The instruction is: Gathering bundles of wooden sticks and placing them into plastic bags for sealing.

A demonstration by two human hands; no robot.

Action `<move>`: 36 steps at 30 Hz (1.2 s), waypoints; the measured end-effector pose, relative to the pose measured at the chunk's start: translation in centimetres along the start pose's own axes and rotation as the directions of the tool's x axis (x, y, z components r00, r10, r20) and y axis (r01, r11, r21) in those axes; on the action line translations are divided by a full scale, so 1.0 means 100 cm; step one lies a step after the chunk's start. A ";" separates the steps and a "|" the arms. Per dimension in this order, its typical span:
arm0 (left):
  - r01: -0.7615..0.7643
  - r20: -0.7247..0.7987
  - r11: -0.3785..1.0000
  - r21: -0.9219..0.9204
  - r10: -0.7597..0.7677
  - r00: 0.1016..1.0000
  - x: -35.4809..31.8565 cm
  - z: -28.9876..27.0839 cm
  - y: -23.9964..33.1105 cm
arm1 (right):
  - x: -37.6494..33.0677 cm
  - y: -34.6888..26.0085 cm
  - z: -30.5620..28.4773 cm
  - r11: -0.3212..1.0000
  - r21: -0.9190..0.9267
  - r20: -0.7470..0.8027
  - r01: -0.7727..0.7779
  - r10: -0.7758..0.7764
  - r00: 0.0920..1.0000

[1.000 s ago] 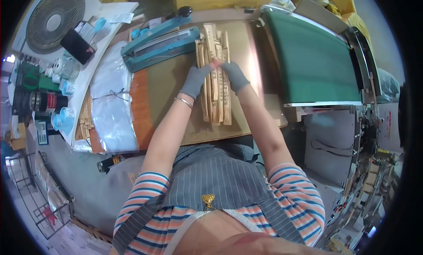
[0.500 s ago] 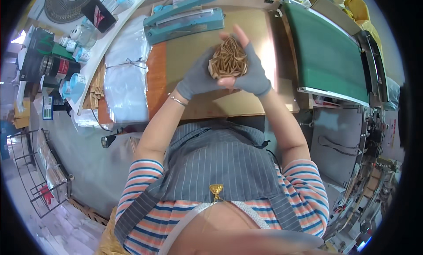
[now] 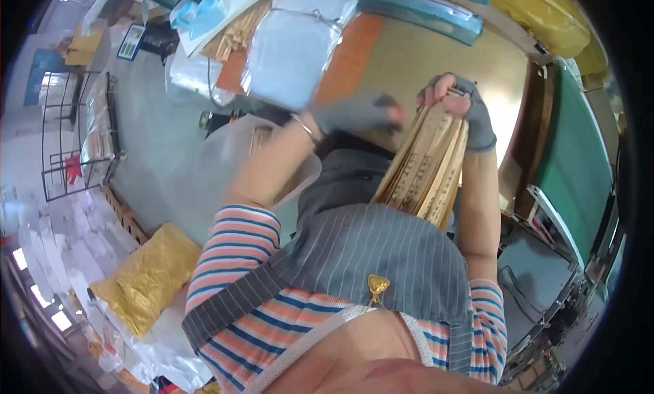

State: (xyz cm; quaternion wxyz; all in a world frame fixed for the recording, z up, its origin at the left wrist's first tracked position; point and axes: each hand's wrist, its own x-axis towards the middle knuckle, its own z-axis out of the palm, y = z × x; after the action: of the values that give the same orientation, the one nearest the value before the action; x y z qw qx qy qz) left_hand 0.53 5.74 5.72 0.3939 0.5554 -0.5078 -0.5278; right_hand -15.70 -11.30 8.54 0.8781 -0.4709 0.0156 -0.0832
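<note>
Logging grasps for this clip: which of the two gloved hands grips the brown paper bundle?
The right hand, closed on the upper end of the brown paper bundle. The left hand, blurred, is apart from it.

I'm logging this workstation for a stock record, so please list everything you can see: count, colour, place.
Paper bundle: one, brown, held right of centre
Table: one, tan and orange, top centre
Clear bag stack: one, whitish, tied, on the table
Hinged device: one, blue, table's far side
Green panel: one, green, right
Yellow plastic: count unclear, yellow, top right
Package: one, golden yellow, lower left
Wire rack: one, black, left
Apron: one, dark grey striped, worn
Edge clutter: uncountable, mixed
Left hand: one, grey-gloved, centre, blurred
Right hand: one, grey-gloved, gripping the bundle
</note>
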 end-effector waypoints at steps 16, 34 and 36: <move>-0.242 -0.960 0.970 -0.033 0.037 0.279 -0.048 -0.062 0.014 | 0.020 0.014 0.002 0.980 -0.111 -0.151 -0.164 0.146 0.978; -0.549 0.129 0.221 0.806 0.840 0.528 0.080 0.050 0.094 | -0.018 0.041 -0.066 0.907 -0.375 -0.388 0.193 -0.343 0.855; -0.496 -0.141 0.544 0.677 0.758 0.637 0.061 0.051 0.059 | -0.033 0.028 -0.046 0.822 0.565 0.169 0.076 -0.206 0.964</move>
State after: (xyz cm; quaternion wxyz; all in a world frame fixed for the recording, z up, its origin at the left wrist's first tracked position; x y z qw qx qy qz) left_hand -5.82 -0.81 9.65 0.4696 0.5195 -0.7132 -0.0309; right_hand -19.05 -13.05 3.51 0.9640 -0.2028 -0.1428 -0.0961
